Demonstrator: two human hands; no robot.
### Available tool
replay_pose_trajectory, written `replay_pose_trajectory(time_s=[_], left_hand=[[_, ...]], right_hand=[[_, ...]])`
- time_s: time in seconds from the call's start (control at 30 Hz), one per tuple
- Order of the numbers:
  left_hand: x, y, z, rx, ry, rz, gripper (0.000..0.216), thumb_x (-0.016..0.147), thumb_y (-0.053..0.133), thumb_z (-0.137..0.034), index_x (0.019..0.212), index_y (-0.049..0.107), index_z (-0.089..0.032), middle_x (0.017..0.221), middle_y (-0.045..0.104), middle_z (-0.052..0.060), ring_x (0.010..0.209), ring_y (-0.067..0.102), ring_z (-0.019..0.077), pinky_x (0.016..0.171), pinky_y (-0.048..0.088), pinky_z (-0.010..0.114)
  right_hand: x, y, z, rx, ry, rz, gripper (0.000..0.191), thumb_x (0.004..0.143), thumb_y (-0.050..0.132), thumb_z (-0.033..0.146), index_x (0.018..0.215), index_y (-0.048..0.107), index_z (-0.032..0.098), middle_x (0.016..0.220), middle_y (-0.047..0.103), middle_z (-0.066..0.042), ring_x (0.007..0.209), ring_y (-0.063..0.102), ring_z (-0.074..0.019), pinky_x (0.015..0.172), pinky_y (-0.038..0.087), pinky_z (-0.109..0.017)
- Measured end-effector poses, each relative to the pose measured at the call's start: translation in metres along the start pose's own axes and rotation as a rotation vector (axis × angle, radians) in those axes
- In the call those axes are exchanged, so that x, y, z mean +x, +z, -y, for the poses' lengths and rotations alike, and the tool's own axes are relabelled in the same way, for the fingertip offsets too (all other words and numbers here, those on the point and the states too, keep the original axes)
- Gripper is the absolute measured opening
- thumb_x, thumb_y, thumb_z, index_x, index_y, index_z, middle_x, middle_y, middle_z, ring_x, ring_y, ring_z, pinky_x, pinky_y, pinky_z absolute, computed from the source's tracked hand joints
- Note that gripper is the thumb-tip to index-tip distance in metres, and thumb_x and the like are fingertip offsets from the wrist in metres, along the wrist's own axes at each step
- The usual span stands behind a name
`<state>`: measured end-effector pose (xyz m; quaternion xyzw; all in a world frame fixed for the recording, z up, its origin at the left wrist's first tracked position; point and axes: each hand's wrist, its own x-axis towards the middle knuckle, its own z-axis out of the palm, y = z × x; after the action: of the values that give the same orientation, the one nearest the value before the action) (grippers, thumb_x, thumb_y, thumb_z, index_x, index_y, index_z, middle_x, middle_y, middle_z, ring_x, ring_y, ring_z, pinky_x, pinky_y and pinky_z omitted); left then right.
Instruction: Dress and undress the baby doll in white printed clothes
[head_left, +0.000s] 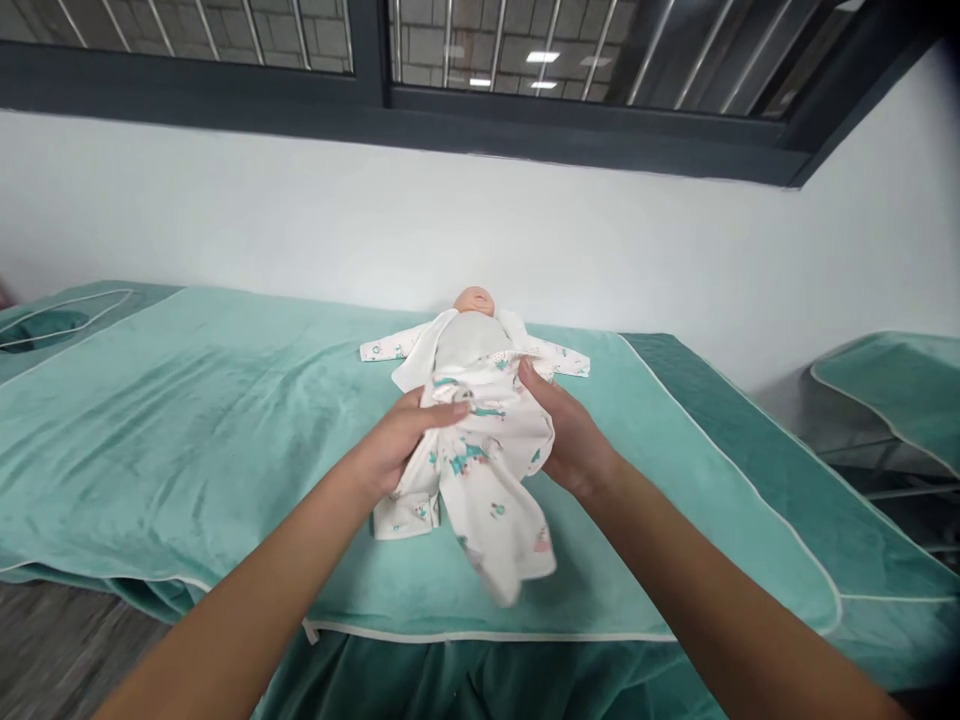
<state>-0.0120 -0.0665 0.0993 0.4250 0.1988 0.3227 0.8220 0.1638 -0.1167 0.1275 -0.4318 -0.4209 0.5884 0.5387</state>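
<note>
While the baby doll [474,301] lies on its back near the far edge of the teal bed cover [187,420], the left hand [397,445] and the right hand [570,435] grip the white printed romper [487,470] from both sides, fingers curled into the cloth.
</note>
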Motion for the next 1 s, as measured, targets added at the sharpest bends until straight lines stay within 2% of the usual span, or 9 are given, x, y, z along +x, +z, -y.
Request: replay_pose_trajectory(time_s=[0.13, 0.23, 0.37, 0.47, 0.57, 0.7, 0.83, 0.9, 1.0], left_hand=[[0.01, -0.003, -0.003, -0.117, 0.088, -0.011, 0.049, 0.076, 0.075, -0.024, 0.122, 0.063, -0.013, 0.104, 0.075, 0.013, 0.089, 0.074, 0.0286, 0.085, 0.058, 0.041], [0.013, -0.003, -0.002, -0.136, 0.07, 0.021, 0.044, 0.079, 0.072, -0.024, 0.121, 0.065, -0.013, 0.101, 0.076, 0.012, 0.089, 0.074, 0.0281, 0.086, 0.057, 0.04], [0.008, -0.003, 0.001, -0.101, -0.021, 0.062, 0.041, 0.082, 0.072, -0.032, 0.119, 0.065, -0.015, 0.1, 0.076, 0.012, 0.084, 0.074, 0.0262, 0.078, 0.058, 0.037], [0.004, -0.002, 0.002, 0.038, -0.144, 0.101, 0.042, 0.076, 0.079, -0.034, 0.112, 0.068, -0.015, 0.099, 0.076, 0.012, 0.081, 0.073, 0.0228, 0.072, 0.057, 0.032], [0.005, 0.0, 0.003, 0.185, -0.205, 0.12, 0.044, 0.068, 0.085, -0.03, 0.107, 0.071, -0.016, 0.102, 0.075, 0.011, 0.086, 0.072, 0.0224, 0.076, 0.056, 0.03], [0.01, -0.005, 0.012, 0.171, -0.142, 0.019, 0.04, 0.069, 0.084, -0.035, 0.101, 0.072, -0.015, 0.093, 0.076, 0.011, 0.083, 0.072, 0.0241, 0.079, 0.056, 0.035], [0.012, -0.011, 0.026, 0.149, -0.272, -0.053, 0.041, 0.064, 0.084, -0.033, 0.099, 0.071, -0.014, 0.092, 0.075, 0.011, 0.081, 0.072, 0.025, 0.078, 0.055, 0.037], [0.012, -0.011, 0.032, 0.294, -0.324, -0.02, 0.034, 0.067, 0.08, -0.032, 0.096, 0.072, -0.015, 0.094, 0.075, 0.01, 0.084, 0.07, 0.0252, 0.077, 0.053, 0.035], [0.011, -0.005, 0.036, 0.704, -0.21, 0.087, 0.019, 0.075, 0.069, -0.031, 0.088, 0.072, -0.019, 0.093, 0.074, 0.005, 0.087, 0.067, 0.0248, 0.073, 0.047, 0.031]], right_hand=[[-0.009, -0.001, -0.006, -0.05, 0.136, 0.196, 0.064, 0.081, 0.065, 0.064, 0.126, 0.062, 0.018, 0.098, 0.075, -0.01, 0.083, 0.071, -0.0249, 0.066, 0.057, -0.034], [-0.013, 0.002, -0.005, -0.1, 0.161, 0.33, 0.059, 0.072, 0.082, 0.044, 0.121, 0.065, 0.018, 0.099, 0.075, -0.008, 0.088, 0.071, -0.0234, 0.077, 0.057, -0.034], [-0.008, 0.0, -0.001, -0.076, 0.09, 0.204, 0.05, 0.083, 0.069, 0.052, 0.121, 0.066, 0.02, 0.098, 0.075, -0.008, 0.085, 0.071, -0.0233, 0.079, 0.056, -0.037], [0.0, -0.008, -0.002, -0.046, 0.024, 0.061, 0.057, 0.088, 0.055, 0.063, 0.123, 0.065, 0.02, 0.1, 0.075, -0.009, 0.089, 0.071, -0.0252, 0.08, 0.055, -0.037], [0.003, -0.016, -0.009, -0.048, 0.034, 0.01, 0.063, 0.088, 0.051, 0.067, 0.128, 0.061, 0.019, 0.104, 0.074, -0.009, 0.095, 0.07, -0.0255, 0.081, 0.054, -0.037], [-0.011, -0.026, -0.023, -0.065, 0.103, -0.013, 0.059, 0.087, 0.059, 0.059, 0.128, 0.062, 0.017, 0.107, 0.073, -0.011, 0.092, 0.069, -0.0251, 0.077, 0.053, -0.035], [-0.037, -0.036, -0.04, -0.096, 0.257, -0.007, 0.048, 0.08, 0.073, 0.045, 0.117, 0.068, 0.016, 0.102, 0.074, -0.01, 0.089, 0.068, -0.0234, 0.073, 0.05, -0.03], [-0.049, -0.041, -0.049, -0.184, 0.327, 0.006, 0.046, 0.077, 0.075, 0.045, 0.112, 0.071, 0.015, 0.097, 0.074, -0.009, 0.088, 0.067, -0.0242, 0.072, 0.049, -0.031], [-0.06, -0.045, -0.063, -0.342, 0.349, -0.058, 0.043, 0.078, 0.074, 0.046, 0.108, 0.072, 0.016, 0.096, 0.075, -0.007, 0.089, 0.066, -0.0265, 0.074, 0.048, -0.034]])
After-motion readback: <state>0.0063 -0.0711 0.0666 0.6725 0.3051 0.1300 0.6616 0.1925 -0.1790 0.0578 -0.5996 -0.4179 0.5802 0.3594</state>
